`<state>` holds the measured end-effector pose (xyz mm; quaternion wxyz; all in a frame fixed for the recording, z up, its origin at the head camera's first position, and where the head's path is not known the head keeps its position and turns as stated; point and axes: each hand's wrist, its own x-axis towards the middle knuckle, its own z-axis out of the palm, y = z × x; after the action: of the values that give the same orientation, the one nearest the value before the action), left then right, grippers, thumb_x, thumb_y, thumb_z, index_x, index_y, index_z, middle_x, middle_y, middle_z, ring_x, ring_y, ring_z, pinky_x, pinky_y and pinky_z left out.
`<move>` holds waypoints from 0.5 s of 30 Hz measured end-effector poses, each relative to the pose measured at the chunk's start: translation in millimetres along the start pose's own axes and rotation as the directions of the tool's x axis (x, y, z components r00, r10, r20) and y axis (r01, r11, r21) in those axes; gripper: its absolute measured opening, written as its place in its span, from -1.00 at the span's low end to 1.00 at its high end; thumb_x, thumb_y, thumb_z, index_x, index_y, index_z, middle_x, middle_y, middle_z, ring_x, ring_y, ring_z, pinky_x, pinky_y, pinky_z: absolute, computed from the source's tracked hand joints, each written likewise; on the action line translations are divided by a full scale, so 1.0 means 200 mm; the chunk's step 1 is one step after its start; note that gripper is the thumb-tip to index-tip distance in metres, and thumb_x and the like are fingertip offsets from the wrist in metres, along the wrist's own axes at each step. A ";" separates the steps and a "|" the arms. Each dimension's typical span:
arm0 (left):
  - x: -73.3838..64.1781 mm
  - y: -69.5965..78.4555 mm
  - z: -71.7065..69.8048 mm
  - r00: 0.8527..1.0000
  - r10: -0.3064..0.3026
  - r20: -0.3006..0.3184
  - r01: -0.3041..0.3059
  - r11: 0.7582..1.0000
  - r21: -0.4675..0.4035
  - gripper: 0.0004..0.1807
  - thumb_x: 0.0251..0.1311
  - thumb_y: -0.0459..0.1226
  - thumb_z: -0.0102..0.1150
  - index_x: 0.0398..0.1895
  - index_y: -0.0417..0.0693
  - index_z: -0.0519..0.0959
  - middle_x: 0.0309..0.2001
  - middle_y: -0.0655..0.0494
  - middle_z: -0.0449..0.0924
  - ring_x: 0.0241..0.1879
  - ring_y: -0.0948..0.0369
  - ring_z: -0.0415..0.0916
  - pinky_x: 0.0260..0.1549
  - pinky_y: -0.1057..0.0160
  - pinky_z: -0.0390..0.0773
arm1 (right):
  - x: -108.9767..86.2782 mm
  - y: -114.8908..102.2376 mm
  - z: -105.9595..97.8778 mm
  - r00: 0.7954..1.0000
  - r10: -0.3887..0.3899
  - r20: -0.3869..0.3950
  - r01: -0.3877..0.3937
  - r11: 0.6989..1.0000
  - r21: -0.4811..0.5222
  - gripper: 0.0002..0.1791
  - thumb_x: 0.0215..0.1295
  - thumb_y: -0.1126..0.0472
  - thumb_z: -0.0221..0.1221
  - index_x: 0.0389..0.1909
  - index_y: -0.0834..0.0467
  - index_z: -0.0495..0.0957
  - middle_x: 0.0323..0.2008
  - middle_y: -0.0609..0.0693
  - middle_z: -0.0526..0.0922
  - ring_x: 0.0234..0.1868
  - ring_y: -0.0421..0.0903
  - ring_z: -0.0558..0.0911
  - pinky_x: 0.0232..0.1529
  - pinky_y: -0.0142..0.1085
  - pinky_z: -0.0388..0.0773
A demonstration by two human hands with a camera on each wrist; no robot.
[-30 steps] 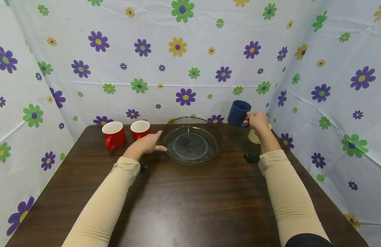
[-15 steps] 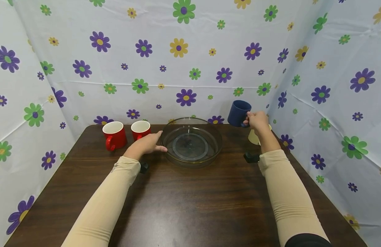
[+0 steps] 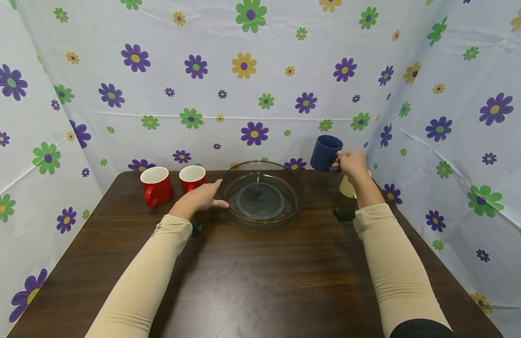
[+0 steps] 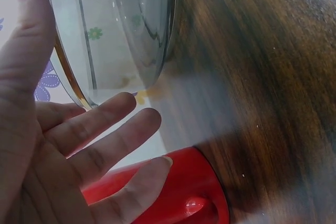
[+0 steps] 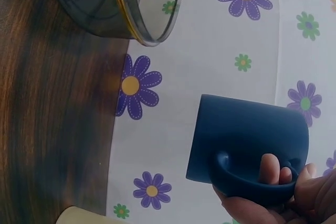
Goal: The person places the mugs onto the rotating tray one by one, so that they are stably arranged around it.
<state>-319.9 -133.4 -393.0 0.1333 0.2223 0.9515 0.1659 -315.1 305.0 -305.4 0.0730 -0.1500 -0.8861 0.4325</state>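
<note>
My right hand grips the handle of a dark blue mug, held up off the table at the back right. In the right wrist view, fingers pass through the mug's handle, and the base hangs above the tabletop. My left hand rests at the left rim of a clear, smoky glass bowl, its thumb and fingers spread. From the left wrist the bowl's rim shows beside the thumb, the other fingers loosely extended. Behind the left hand stands a red mug, partly hidden by it.
Another red mug, white inside, stands farther left. A cream mug sits at the right, mostly covered by the right wrist. The dark wooden table meets a flowered cloth at the back and sides.
The right hand and blue mug have risen very slightly. My left hand, the bowl and the other mugs stay where they were.
</note>
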 end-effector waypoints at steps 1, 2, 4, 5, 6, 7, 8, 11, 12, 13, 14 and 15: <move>-0.01 -0.01 0.00 1.000 -0.003 0.000 0.003 1.000 -0.001 0.12 0.26 0.08 0.32 0.59 -0.35 -0.08 0.50 -0.37 0.14 0.46 -0.24 0.18 0.39 -0.22 0.22 | 0.00 -0.01 0.01 1.000 -0.003 -0.002 0.003 1.000 0.000 -0.49 0.64 0.02 -0.11 -0.07 0.40 0.61 -0.34 0.08 0.72 -0.11 0.00 0.70 -0.26 -0.29 0.57; -0.01 -0.01 0.00 1.000 -0.005 0.000 0.005 1.000 -0.001 0.12 0.26 0.09 0.32 0.59 -0.35 -0.08 0.50 -0.38 0.14 0.46 -0.24 0.18 0.39 -0.22 0.23 | 0.00 -0.01 0.02 1.000 -0.004 -0.004 0.004 1.000 0.003 -0.49 0.64 0.02 -0.10 -0.07 0.40 0.60 -0.34 0.08 0.72 -0.12 0.00 0.70 -0.25 -0.28 0.57; -0.02 -0.02 -0.01 1.000 -0.012 0.000 0.012 1.000 0.000 0.12 0.27 0.08 0.32 0.59 -0.34 -0.08 0.50 -0.37 0.14 0.46 -0.24 0.19 0.39 -0.22 0.23 | 0.00 -0.03 0.04 1.000 -0.010 0.002 0.010 1.000 0.013 -0.50 0.64 0.02 -0.10 -0.07 0.40 0.60 -0.34 0.07 0.69 -0.14 -0.03 0.70 -0.25 -0.29 0.57; -0.03 -0.03 -0.01 1.000 -0.018 -0.001 0.018 1.000 0.000 0.11 0.26 0.08 0.32 0.59 -0.34 -0.08 0.50 -0.37 0.14 0.46 -0.24 0.19 0.38 -0.23 0.24 | 0.00 -0.04 0.04 1.000 -0.012 0.006 0.012 1.000 0.022 -0.50 0.64 0.03 -0.10 -0.07 0.40 0.59 -0.34 0.06 0.69 -0.16 -0.04 0.70 -0.26 -0.31 0.57; -0.03 -0.03 -0.01 1.000 -0.025 -0.004 0.025 1.000 0.002 0.11 0.26 0.08 0.32 0.59 -0.34 -0.07 0.50 -0.37 0.14 0.46 -0.24 0.20 0.38 -0.23 0.24 | 0.00 -0.04 0.05 1.000 -0.015 0.013 0.014 0.999 0.034 -0.51 0.64 0.03 -0.09 -0.08 0.40 0.59 -0.34 0.05 0.68 -0.17 -0.06 0.70 -0.30 -0.34 0.55; -0.04 -0.03 -0.01 1.000 -0.028 -0.007 0.028 1.000 0.005 0.11 0.26 0.07 0.32 0.59 -0.35 -0.07 0.49 -0.37 0.15 0.45 -0.24 0.20 0.38 -0.23 0.25 | 0.00 -0.05 0.05 1.000 -0.019 0.022 0.018 0.999 0.037 -0.51 0.64 0.03 -0.09 -0.08 0.39 0.59 -0.34 0.04 0.69 -0.18 -0.07 0.70 -0.32 -0.37 0.54; -0.04 -0.03 -0.01 1.000 -0.030 -0.009 0.030 1.000 0.010 0.10 0.27 0.07 0.32 0.59 -0.35 -0.06 0.49 -0.37 0.15 0.45 -0.24 0.21 0.38 -0.23 0.25 | 0.00 -0.05 0.06 0.999 -0.024 0.031 0.023 0.999 0.037 -0.51 0.64 0.03 -0.09 -0.08 0.39 0.59 -0.35 0.03 0.69 -0.19 -0.08 0.70 -0.33 -0.38 0.53; -0.04 -0.02 -0.01 1.000 -0.022 -0.010 0.022 1.000 0.018 0.10 0.27 0.08 0.31 0.59 -0.35 -0.06 0.49 -0.36 0.15 0.45 -0.22 0.21 0.38 -0.21 0.25 | -0.01 -0.05 0.05 0.998 -0.036 0.045 0.035 0.999 0.024 -0.51 0.64 0.03 -0.10 -0.10 0.39 0.60 -0.38 0.01 0.71 -0.20 -0.08 0.69 -0.39 -0.38 0.51; -0.04 -0.01 0.00 1.000 -0.017 -0.008 0.017 1.000 0.017 0.11 0.27 0.09 0.30 0.59 -0.34 -0.06 0.50 -0.35 0.15 0.46 -0.22 0.21 0.39 -0.20 0.24 | -0.01 -0.05 0.04 0.998 -0.042 0.043 0.041 0.999 0.008 -0.50 0.64 0.03 -0.11 -0.11 0.38 0.60 -0.39 0.01 0.70 -0.20 -0.07 0.68 -0.39 -0.37 0.51; -0.03 0.00 0.00 1.000 -0.012 -0.006 0.012 1.000 0.016 0.11 0.27 0.10 0.30 0.59 -0.34 -0.07 0.50 -0.35 0.15 0.46 -0.21 0.20 0.39 -0.20 0.24 | -0.01 -0.04 0.04 0.998 -0.046 0.039 0.047 0.999 -0.009 -0.50 0.65 0.03 -0.12 -0.12 0.38 0.61 -0.39 0.01 0.70 -0.21 -0.06 0.67 -0.39 -0.37 0.51; -0.03 0.00 0.00 1.000 -0.011 -0.003 0.011 1.000 0.015 0.11 0.27 0.11 0.29 0.60 -0.32 -0.07 0.51 -0.33 0.14 0.46 -0.20 0.20 0.40 -0.19 0.24 | -0.01 -0.04 0.04 0.998 -0.051 0.038 0.051 0.999 -0.009 -0.50 0.65 0.04 -0.13 -0.12 0.39 0.60 -0.38 0.02 0.69 -0.21 -0.06 0.67 -0.37 -0.37 0.54; -0.02 0.00 0.00 1.000 -0.011 -0.002 0.011 1.000 0.013 0.12 0.26 0.11 0.30 0.60 -0.31 -0.07 0.51 -0.32 0.14 0.47 -0.19 0.20 0.40 -0.18 0.23 | -0.01 -0.04 0.03 0.998 -0.052 0.039 0.052 0.999 -0.007 -0.49 0.65 0.04 -0.13 -0.13 0.39 0.60 -0.37 0.03 0.68 -0.22 -0.07 0.67 -0.36 -0.39 0.56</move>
<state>-315.8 -134.9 -391.2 0.1317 0.2179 0.9539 0.1590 -316.1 294.5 -303.1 0.0666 -0.1187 -0.8926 0.4298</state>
